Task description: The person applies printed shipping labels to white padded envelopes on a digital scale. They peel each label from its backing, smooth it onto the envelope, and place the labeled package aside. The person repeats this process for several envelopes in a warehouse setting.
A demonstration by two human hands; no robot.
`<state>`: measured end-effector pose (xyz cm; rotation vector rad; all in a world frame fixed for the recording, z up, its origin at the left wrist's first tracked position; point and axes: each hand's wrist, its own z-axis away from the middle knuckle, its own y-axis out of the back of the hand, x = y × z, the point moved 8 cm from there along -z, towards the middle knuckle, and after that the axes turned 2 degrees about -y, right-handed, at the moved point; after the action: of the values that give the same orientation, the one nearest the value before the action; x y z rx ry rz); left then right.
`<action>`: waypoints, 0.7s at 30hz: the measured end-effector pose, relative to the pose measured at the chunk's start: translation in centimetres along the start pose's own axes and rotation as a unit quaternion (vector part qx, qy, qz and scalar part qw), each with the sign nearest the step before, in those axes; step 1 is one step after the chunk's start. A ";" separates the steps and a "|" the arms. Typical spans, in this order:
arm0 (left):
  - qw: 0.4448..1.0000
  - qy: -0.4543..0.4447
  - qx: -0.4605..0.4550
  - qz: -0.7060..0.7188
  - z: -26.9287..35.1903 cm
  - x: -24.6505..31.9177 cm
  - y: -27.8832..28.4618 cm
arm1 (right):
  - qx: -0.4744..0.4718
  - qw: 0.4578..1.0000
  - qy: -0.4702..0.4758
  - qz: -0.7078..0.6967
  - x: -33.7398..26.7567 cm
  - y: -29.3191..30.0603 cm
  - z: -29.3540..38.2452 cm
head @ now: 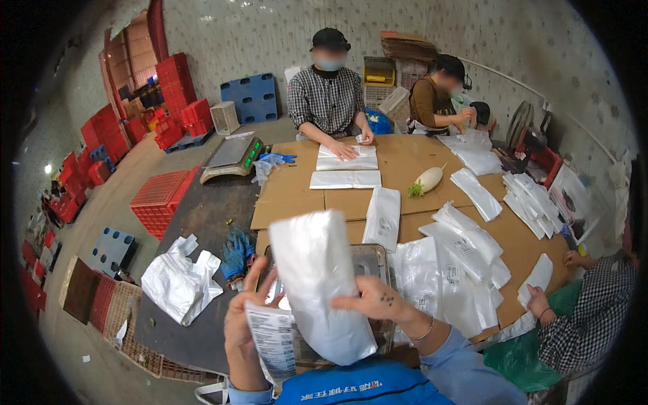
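Observation:
My right hand (377, 301) grips a stack of folded clear plastic bags (316, 268) by its right edge, thumb on top. The stack stands tilted before my chest, its upper end blurred. To its left is my left hand (240, 316), upper fingers spread behind the stack's edge. A strip of printed labels (273, 339) hangs from this hand across the palm; how the fingers pinch it is partly hidden. Beneath both hands is a clear-lidded container (372, 253), largely covered by the bags. More labelled plastic bags (450, 276) lie in an overlapping pile to the right.
Cardboard (288, 202) covers much of the table. A white radish (428, 179), a digital scale (233, 157), blue work gloves (236, 255) and a crumpled white bag (182, 281) lie on it. Co-workers stand opposite (326, 106), far right (435, 98) and near right (587, 309), handling bags.

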<state>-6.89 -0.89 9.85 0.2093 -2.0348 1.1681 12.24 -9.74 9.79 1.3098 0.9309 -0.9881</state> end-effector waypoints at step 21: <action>0.998 -0.051 -0.028 0.018 2.4 -0.4 0.4 | 0.198 0.952 -0.034 -0.231 12.0 16.4 -2.8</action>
<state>-8.12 -2.70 8.66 0.2083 -2.1656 1.1425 31.62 -7.41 3.58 1.4017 1.0458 -1.6400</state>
